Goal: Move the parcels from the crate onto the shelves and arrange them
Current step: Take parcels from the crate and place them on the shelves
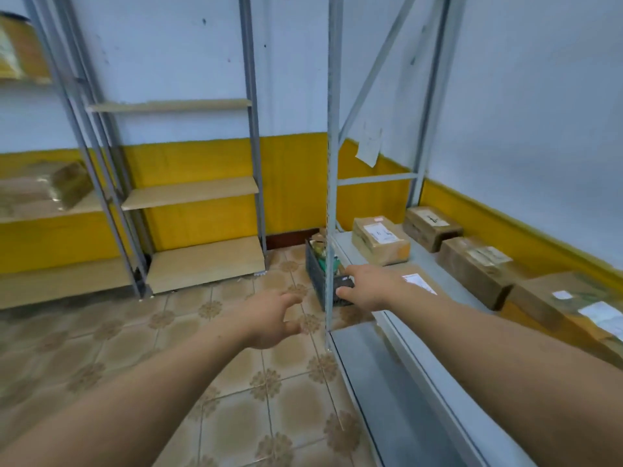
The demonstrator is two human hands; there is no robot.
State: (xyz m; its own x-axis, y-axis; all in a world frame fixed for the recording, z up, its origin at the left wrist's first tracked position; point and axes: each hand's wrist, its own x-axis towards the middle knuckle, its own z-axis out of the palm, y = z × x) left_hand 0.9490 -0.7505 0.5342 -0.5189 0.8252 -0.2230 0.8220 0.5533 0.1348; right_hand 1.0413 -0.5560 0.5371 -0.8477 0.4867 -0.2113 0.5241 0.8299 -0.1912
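A dark plastic crate [318, 276] stands on the tiled floor beside the grey shelf's upright post, with parcels showing inside it. Several brown cardboard parcels lie on the grey metal shelf [448, 281] at right: one labelled box [379, 241] at the far end, another [431, 227] behind it, a third [478, 267] nearer. My right hand [369, 286] reaches over the shelf edge toward the crate, fingers spread, above a flat parcel [419, 281] with a white label. My left hand [269, 320] hovers over the floor, fingers relaxed, holding nothing.
Wooden-board shelving [192, 192] stands against the yellow-and-white far wall, its boards bare. More shelving at far left carries blurred boxes [67, 183]. A large parcel [573, 308] lies at the right edge. A lower grey shelf [387, 382] runs toward me.
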